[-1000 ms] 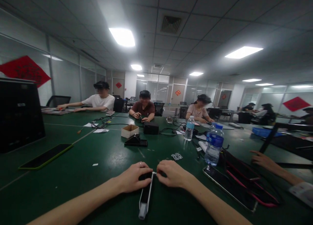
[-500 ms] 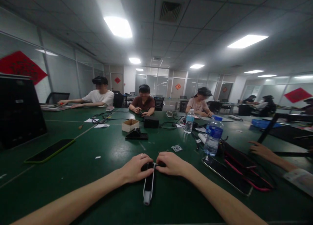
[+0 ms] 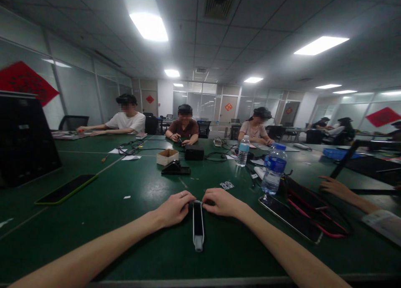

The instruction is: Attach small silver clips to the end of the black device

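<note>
A slim, long black device (image 3: 198, 223) with a white rim and a grey nozzle-like end lies on the green table, its grey end towards me. Its exact kind I cannot make out. At the far end, my left hand (image 3: 176, 206), with a ring on it, is closed, its curled fingers at the left corner around a small dark part. My right hand (image 3: 221, 202) is closed too, thumb and fingers pinching at the right corner. The fingers partly hide the device's far end. Small white pieces with dark marks (image 3: 227, 185) lie just beyond my right hand.
Ahead stand a black stand-like object (image 3: 175, 168), a small open box (image 3: 167, 156) and a black box (image 3: 194, 153). Two bottles (image 3: 274, 171) and a phone (image 3: 290, 219) are on the right, where another person's hand (image 3: 336, 188) reaches in. A green-edged phone (image 3: 66, 189) lies left.
The device has turned slightly, its grey end shifting right and away from me. My left fingers have moved off its left side, so more of its black face shows.
</note>
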Tool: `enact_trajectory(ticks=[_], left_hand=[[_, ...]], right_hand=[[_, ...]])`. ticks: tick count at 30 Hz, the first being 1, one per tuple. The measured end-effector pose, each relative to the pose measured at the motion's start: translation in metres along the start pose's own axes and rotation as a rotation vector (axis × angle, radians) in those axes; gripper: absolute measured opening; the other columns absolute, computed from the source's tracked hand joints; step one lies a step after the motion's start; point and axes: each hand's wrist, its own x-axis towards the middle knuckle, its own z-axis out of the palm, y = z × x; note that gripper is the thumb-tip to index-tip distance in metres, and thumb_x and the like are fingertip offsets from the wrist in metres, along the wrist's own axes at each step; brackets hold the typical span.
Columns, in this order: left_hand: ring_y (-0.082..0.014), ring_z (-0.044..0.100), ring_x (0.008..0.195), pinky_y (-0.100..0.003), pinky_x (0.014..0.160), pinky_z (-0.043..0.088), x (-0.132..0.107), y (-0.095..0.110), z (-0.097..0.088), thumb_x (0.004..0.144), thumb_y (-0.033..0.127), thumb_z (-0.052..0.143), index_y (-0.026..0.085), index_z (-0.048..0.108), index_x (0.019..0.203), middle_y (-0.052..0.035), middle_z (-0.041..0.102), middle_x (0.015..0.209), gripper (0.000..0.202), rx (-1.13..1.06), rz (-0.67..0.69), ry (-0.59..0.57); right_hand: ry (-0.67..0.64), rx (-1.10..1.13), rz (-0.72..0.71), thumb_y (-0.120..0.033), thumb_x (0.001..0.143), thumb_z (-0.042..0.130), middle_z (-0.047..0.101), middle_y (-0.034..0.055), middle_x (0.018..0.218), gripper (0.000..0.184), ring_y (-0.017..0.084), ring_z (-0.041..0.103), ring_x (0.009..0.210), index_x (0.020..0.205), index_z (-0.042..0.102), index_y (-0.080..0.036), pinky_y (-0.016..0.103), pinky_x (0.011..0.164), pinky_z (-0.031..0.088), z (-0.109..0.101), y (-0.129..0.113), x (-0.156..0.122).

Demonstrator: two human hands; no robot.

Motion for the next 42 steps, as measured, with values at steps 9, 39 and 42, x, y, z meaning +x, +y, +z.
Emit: enact_trajectory(ticks=[9, 39, 42], left_hand=[[-0.0148, 0.059, 0.099, -0.028, 0.09, 0.049, 0.0008, -0.0075, 0.0075, 0.09, 0.011, 0.045, 0.023, 0.057, 0.115, -0.0033, 0.058, 0.115, 0.03, -0.001, -0.024, 0.019], [-0.0147, 0.059, 0.098, -0.027, 0.089, 0.049, 0.0008, -0.005, 0.0052, 0.089, 0.008, 0.044, 0.021, 0.057, 0.114, -0.0033, 0.058, 0.113, 0.031, 0.016, -0.004, -0.001], [-0.0149, 0.059, 0.098, -0.027, 0.09, 0.049, 0.0009, -0.0054, 0.006, 0.088, 0.007, 0.045, 0.022, 0.057, 0.113, -0.0034, 0.058, 0.112, 0.032, 0.026, -0.003, 0.006]], right_hand=[[-0.021, 0.035, 0.012, -0.027, 0.09, 0.058, 0.066, 0.006, 0.091, 0.019, 0.016, 0.061, 0.082, 0.1, 0.071, -0.017, 0.026, 0.074, 0.046, -0.0026, 0.0006, -0.0004], [0.04, 0.071, 0.037, -0.025, 0.085, 0.062, 0.065, 0.0038, 0.089, 0.014, 0.015, 0.06, 0.078, 0.094, 0.066, -0.016, 0.026, 0.073, 0.046, 0.0012, 0.0018, -0.0009], [0.046, 0.076, 0.038, -0.025, 0.084, 0.062, 0.065, 0.0039, 0.087, 0.013, 0.015, 0.06, 0.077, 0.092, 0.066, -0.016, 0.025, 0.073, 0.046, 0.0035, 0.0028, -0.0008]])
